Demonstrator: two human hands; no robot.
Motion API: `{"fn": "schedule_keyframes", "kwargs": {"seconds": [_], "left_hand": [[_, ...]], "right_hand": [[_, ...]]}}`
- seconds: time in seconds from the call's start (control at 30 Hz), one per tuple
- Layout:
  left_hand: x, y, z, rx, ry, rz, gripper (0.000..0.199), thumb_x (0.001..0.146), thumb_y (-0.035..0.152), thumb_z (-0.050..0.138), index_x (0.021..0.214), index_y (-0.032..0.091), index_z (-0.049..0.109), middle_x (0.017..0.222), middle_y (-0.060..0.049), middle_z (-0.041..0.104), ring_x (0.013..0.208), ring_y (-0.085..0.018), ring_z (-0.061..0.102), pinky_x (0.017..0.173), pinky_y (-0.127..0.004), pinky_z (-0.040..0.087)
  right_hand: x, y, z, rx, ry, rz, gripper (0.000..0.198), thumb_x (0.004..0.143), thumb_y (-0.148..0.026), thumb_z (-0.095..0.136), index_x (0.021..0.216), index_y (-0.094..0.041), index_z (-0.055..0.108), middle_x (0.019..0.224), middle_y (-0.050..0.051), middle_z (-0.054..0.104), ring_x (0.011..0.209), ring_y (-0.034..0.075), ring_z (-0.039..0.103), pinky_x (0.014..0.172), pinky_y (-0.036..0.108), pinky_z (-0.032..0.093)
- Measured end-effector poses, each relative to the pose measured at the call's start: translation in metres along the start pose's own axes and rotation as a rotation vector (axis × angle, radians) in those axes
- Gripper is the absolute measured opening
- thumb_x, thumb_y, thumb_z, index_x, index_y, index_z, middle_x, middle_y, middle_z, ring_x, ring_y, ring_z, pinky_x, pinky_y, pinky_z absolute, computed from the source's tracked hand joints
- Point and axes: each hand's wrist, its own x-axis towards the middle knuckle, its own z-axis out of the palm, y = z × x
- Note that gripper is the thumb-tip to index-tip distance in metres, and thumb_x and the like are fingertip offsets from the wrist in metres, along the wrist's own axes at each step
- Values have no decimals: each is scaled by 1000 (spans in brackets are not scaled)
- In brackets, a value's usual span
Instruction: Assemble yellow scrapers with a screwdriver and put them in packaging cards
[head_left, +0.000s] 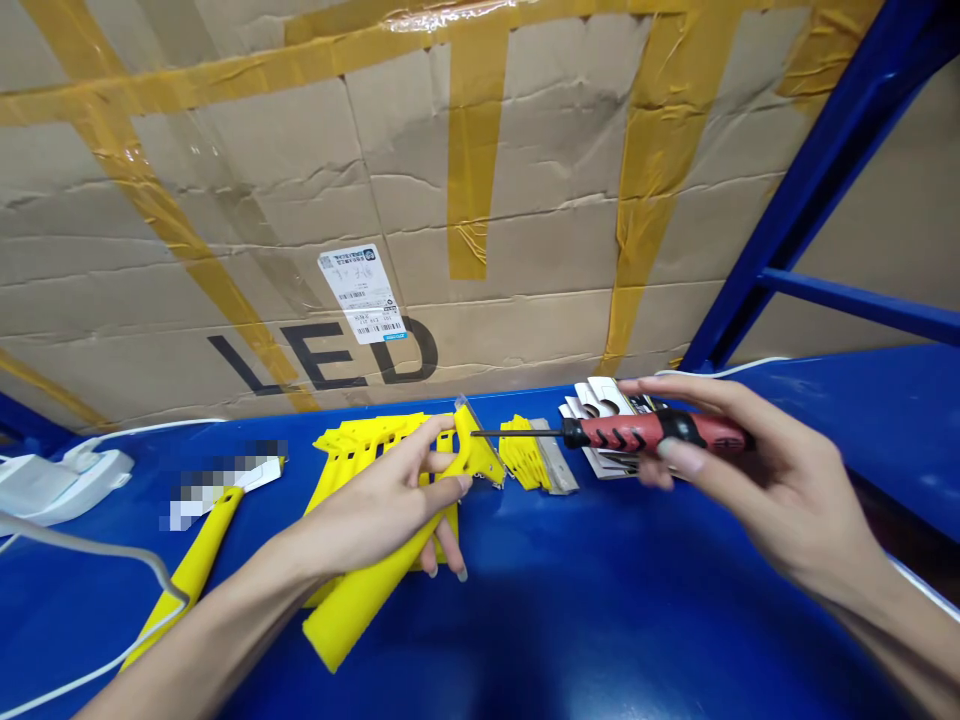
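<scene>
My left hand [375, 505] is closed around a yellow plastic scraper [352, 605], its handle slanting down toward me and its head up. In my right hand [802, 480] is a screwdriver [615, 433] with a red and black grip, held level. Its shaft points left, and the tip meets or overlaps the scraper's head; exact contact is hard to tell. Behind my left hand lie several yellow plastic scraper parts [364, 437] side by side. Small yellow pieces [525, 455] and a greyish flat pack [556, 465] lie just right of the scraper head.
White printed cards [589, 400] lie behind the screwdriver. Another yellow handle [199, 550] rests at left near a white power strip [82, 490] with a white cable [105, 545]. A taped cardboard box [540, 220] stands behind the blue tabletop [555, 600]; a blue metal frame [795, 200] rises at right.
</scene>
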Motion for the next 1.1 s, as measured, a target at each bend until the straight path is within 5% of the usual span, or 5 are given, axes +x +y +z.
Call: {"fn": "schedule_keyframes", "kwargs": {"seconds": [0.4, 0.53, 0.67, 1.0, 1.1], "left_hand": [[1, -2, 2, -2, -13, 10, 79, 97, 40, 57, 159, 24, 11, 72, -1, 72, 56, -19, 71, 50, -24, 51], [0, 0, 2, 6, -1, -9, 82, 97, 40, 57, 160, 23, 7, 75, -2, 73, 56, -18, 70, 51, -23, 51], [-1, -1, 2, 11, -19, 5, 79, 97, 41, 57, 159, 24, 11, 73, -1, 72, 57, -19, 72, 50, -23, 51], [0, 1, 6, -51, -17, -15, 76, 98, 35, 57, 158, 27, 11, 83, -2, 70, 56, -18, 72, 50, -23, 51], [0, 3, 7, -43, -16, -17, 76, 98, 35, 57, 158, 27, 11, 83, -2, 70, 54, -17, 71, 49, -24, 50]], "right_hand": [[1, 1, -3, 45, 10, -39, 31, 85, -29, 74, 115, -32, 73, 106, 2, 76, 84, 19, 74, 69, 28, 61], [3, -1, -3, 76, -49, 66, 23, 95, -34, 62, 114, -29, 73, 72, -2, 72, 53, 14, 65, 53, 26, 58], [4, -4, -1, 35, 37, 7, 41, 80, -33, 78, 119, -29, 69, 115, 4, 75, 78, 19, 74, 64, 31, 63], [-1, -6, -2, 2, -5, -3, 22, 91, -31, 69, 113, -31, 72, 79, -3, 73, 51, 9, 64, 49, 19, 55], [-2, -7, -3, 27, 51, -68, 36, 84, -29, 76, 120, -33, 69, 113, 1, 75, 74, 14, 73, 65, 24, 61]]}}
